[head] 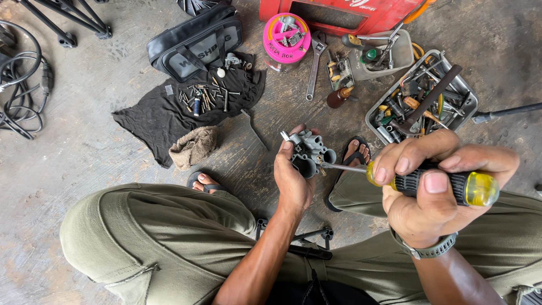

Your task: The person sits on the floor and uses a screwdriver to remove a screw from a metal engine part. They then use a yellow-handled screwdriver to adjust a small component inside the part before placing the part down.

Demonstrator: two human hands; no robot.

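Centrally, a grey carburetor (307, 153) is gripped in the left hand (293, 178); a screwdriver (429, 183) is clasped in the right hand (432, 189), its tip touching the part. Beyond the right hand, a metal tray (467, 104) is crammed with tools. Beyond the left, a pink tub (270, 48) holds small parts, and screws (203, 96) are strewn on a black cloth (152, 121). Bare concrete (73, 152) lies open further left.

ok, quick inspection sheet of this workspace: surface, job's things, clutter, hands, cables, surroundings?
Surface: stained concrete floor.
Job's things: grey metal part; screwdriver, tip at the part.
Clutter: black cloth with small screws, pink tub, wrench, tool tray, rag.
Hands: left hand holds the part; right hand in a shut grip on the screwdriver handle.
Cables: black coil, far left.
Surroundings: black bag, red crate.
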